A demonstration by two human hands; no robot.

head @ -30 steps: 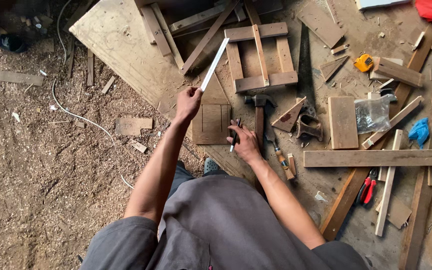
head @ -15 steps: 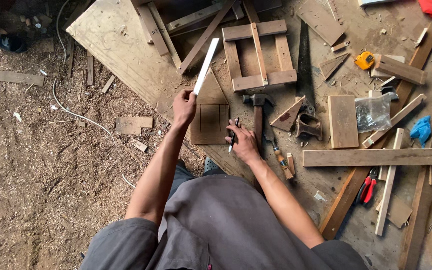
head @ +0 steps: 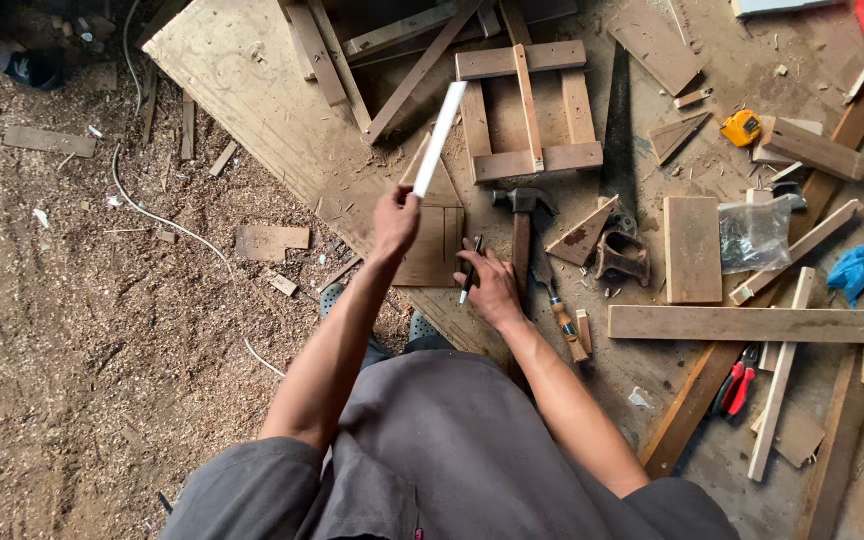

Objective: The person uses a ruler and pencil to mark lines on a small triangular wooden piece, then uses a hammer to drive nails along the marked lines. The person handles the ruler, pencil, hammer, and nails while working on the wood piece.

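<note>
A flat white strip (head: 439, 140) with a smooth, matt face is gripped in the left hand (head: 395, 219). A slim dark pen (head: 470, 272), seemingly plastic, is held in the right hand (head: 492, 288). Rough, unfinished wood is seen in the small slatted frame (head: 527, 110). Dull grey metal is shown on the wooden-handled hammer's head (head: 519, 200). Crinkled, glossy film forms the clear plastic bag (head: 755, 234).

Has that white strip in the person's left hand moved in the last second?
Yes. The white strip in the left hand has swung more upright: its top end now points toward the small wooden frame's upper left corner, higher than before.
</note>
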